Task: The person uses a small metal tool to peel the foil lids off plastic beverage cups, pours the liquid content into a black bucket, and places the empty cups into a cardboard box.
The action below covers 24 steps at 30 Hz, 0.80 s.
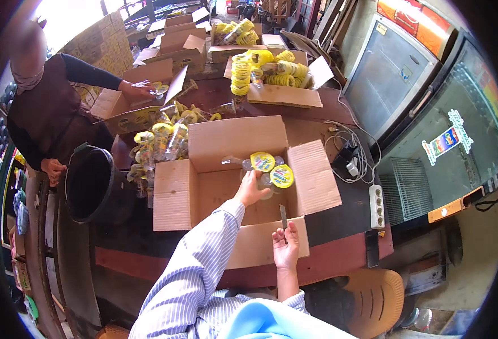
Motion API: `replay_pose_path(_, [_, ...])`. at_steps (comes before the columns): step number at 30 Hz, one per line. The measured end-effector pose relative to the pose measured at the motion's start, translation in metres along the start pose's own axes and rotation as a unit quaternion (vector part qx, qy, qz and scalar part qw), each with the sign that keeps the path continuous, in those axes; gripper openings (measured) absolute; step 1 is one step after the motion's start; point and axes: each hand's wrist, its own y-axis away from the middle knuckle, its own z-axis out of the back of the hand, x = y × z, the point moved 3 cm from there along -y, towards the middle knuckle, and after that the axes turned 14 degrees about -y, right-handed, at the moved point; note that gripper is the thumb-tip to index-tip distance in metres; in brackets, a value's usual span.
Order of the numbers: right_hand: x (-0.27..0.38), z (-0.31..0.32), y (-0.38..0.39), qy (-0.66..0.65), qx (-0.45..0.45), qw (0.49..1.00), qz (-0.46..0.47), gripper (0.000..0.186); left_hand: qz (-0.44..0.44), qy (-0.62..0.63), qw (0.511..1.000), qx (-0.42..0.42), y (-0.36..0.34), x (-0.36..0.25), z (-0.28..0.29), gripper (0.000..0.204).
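An open cardboard box (237,135) stands in front of me with its flaps spread. Inside, against its far right corner, are clear plastic cups with a yellow printed lid (262,162) and a second yellow lid (282,176). My left hand (251,190) reaches into the box, thumb and fingers around the side of a clear cup; the grip is partly hidden. Over the near flap, my right hand (286,246) is palm up, its fingers closed on a thin flat blade (283,217) that points upward.
Yellow-lidded cups (162,135) are heaped left of the box. Another box (285,96) with yellow stacks stands behind. A co-worker's hand (136,89) is over a further box; their other hand touches a black bucket (90,183). Cables and a power strip (376,206) lie right.
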Motion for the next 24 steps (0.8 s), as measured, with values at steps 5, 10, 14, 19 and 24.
replay_pose_path(5, [0.035, 0.004, 0.003, 0.024, -0.001, 0.999, 0.033, 0.022, 0.034, -0.010, 0.999, 0.003, -0.002, -0.011, -0.018, 0.060])
replay_pose_path(10, [0.042, 0.003, -0.001, 0.034, 0.032, 0.999, 0.019, 0.022, 0.004, -0.033, 0.998, 0.046, 0.002, -0.008, -0.014, 0.050])
replay_pose_path(14, [0.035, 0.003, -0.012, 0.039, 0.035, 0.999, -0.010, 0.022, -0.006, -0.098, 0.990, 0.097, 0.014, -0.003, -0.005, 0.050])
replay_pose_path(19, [0.010, -0.005, -0.028, 0.036, 0.042, 0.997, -0.058, 0.024, 0.016, -0.100, 0.994, 0.047, 0.035, 0.005, 0.034, 0.042])
replay_pose_path(24, [-0.015, -0.004, -0.034, 0.041, 0.032, 0.994, -0.096, 0.025, 0.033, -0.059, 0.996, -0.057, 0.059, 0.006, 0.077, 0.039])
